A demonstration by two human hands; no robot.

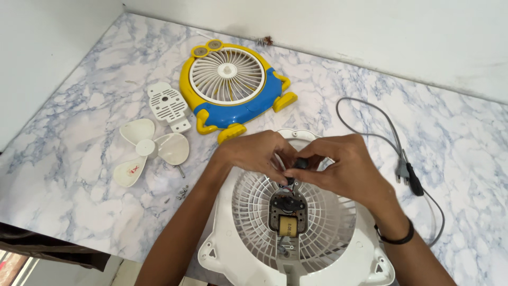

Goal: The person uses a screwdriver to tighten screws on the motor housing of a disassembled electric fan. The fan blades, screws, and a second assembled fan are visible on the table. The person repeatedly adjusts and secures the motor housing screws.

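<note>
While the white fan housing (296, 249) is lying on the marble table (69, 175), the left hand (254, 153) and right hand (346, 169) are pinching a small black part (300, 163) above its motor (287, 212); both grips are clamped together on it.

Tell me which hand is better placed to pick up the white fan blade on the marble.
Probably the left hand: the white fan blade lies on its side, with no arm between. The right hand would have to cross over.

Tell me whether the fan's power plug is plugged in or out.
Out. The black plug lies loose on the marble table, its grey cord curling beside it, no socket around it.
</note>
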